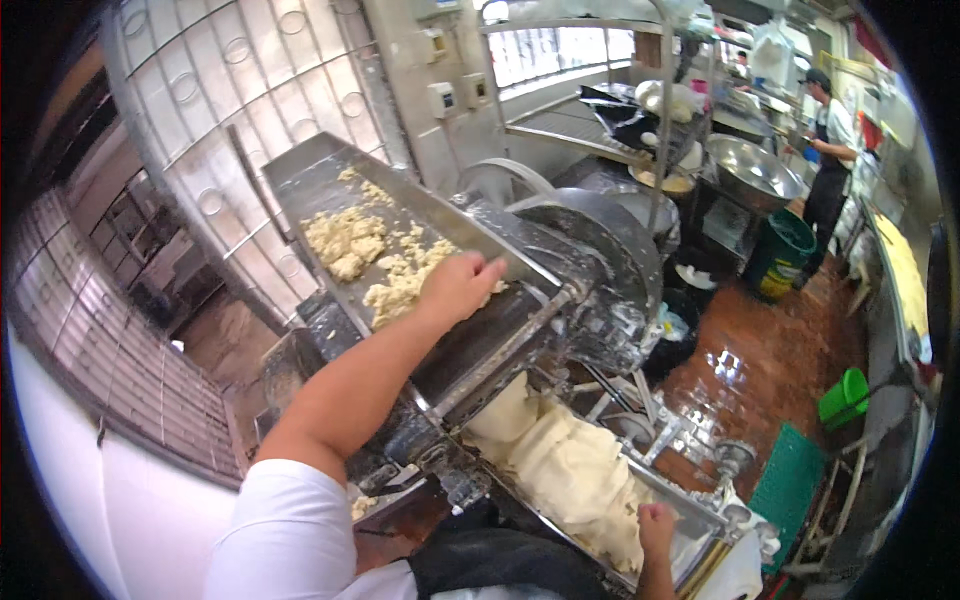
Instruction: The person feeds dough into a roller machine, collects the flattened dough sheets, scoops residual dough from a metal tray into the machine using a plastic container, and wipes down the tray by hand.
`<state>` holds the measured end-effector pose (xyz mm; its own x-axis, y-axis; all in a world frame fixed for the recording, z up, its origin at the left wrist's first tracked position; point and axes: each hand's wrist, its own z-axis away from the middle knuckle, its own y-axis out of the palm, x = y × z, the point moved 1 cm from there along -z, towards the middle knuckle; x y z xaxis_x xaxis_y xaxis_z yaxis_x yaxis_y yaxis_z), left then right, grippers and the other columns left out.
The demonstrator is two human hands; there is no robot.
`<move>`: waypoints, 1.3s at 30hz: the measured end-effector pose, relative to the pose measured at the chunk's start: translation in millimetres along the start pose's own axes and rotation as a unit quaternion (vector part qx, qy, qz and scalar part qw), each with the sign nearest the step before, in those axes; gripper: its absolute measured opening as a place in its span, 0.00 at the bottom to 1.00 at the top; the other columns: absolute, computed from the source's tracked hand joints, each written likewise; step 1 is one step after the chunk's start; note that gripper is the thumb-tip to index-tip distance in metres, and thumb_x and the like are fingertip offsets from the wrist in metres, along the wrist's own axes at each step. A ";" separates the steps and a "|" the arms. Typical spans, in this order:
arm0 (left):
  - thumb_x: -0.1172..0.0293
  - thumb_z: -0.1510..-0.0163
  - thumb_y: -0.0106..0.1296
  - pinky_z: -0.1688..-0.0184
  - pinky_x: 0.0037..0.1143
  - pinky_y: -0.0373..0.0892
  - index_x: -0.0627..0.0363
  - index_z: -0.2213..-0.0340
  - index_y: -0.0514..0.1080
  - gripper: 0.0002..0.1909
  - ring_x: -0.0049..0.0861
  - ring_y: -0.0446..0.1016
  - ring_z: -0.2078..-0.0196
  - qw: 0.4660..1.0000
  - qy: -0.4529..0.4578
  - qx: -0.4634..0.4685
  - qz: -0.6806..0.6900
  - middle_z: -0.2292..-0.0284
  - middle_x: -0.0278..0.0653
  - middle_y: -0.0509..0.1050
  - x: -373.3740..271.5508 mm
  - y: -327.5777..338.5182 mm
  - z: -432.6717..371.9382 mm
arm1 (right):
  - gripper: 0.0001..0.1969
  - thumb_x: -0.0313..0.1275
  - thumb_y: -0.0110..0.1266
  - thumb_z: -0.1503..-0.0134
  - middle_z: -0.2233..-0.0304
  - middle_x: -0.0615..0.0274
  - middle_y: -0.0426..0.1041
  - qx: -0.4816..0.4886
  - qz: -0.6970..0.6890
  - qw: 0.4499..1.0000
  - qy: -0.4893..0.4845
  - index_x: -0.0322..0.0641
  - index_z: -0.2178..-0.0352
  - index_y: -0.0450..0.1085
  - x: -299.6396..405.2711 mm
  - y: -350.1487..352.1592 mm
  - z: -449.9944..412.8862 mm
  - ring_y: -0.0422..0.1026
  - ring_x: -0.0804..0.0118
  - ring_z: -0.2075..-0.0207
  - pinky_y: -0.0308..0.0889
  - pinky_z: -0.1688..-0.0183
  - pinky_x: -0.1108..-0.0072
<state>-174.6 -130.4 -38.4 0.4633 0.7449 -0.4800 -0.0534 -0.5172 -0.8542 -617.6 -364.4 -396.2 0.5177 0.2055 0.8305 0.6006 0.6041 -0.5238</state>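
My left hand (459, 285) reaches over the upper metal tray (480, 217) of a dough sheeter, at the edge of crumbly dough (409, 281); its fingers look bent, and whether they grip any dough is hidden. Another heap of crumbly dough (345, 240) lies farther to the left in that tray. Below the rollers, a thick folded sheet of pale dough (562, 465) fills much of the lower metal tray (694, 536). My right hand (657, 517) is curled beside the lower end of this dough, and its fingers are partly hidden.
Exposed machine parts and a large guard (592, 225) stand beside the upper tray. Beyond are a metal rack (577, 139), a large metal bowl (754, 169), a dark green bin (780, 251) and a person in an apron (829, 161). A bright green bucket (844, 397) stands at right on the wet-looking tiled floor.
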 end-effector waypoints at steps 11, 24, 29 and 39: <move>0.46 0.45 0.44 0.63 0.38 0.69 0.55 0.67 0.77 0.24 0.40 0.76 0.71 0.986 -0.135 0.078 -0.056 0.72 0.49 0.77 100.0 -29.5 -50.9 | 0.16 0.39 0.55 0.50 0.77 0.48 0.75 0.026 0.136 0.990 -0.010 0.33 0.79 0.73 -24.3 11.3 31.3 0.74 0.51 0.73 0.68 0.67 0.67; 0.47 0.42 0.39 0.65 0.41 0.71 0.57 0.73 0.77 0.27 0.46 0.76 0.68 0.956 0.079 0.051 -0.279 0.75 0.49 0.76 24.2 -3.4 -16.8 | 0.13 0.36 0.57 0.48 0.77 0.51 0.74 0.055 0.084 0.976 -0.192 0.34 0.74 0.73 92.4 89.4 -33.1 0.74 0.57 0.74 0.67 0.67 0.72; 0.50 0.41 0.39 0.64 0.41 0.72 0.58 0.75 0.77 0.26 0.47 0.77 0.70 0.954 0.091 0.047 -0.281 0.75 0.48 0.77 20.9 7.8 -25.8 | 0.18 0.43 0.51 0.41 0.76 0.57 0.74 0.222 -0.223 0.947 -0.065 0.35 0.70 0.72 165.9 159.2 -54.7 0.73 0.63 0.75 0.69 0.68 0.74; 0.54 0.41 0.39 0.66 0.41 0.71 0.57 0.74 0.76 0.22 0.47 0.76 0.71 0.961 0.055 0.027 -0.268 0.75 0.49 0.76 30.8 19.4 -27.9 | 0.42 0.66 0.31 0.44 0.45 0.51 0.64 0.429 -0.654 0.588 0.202 0.44 0.41 0.58 310.8 274.7 -85.2 0.64 0.51 0.46 0.60 0.44 0.59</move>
<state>-136.6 -129.2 -64.2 0.5275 0.8479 0.0538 0.1742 -0.0460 -0.9836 -239.8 -200.2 -298.1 0.1613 -0.9639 0.2117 0.2068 0.2428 0.9478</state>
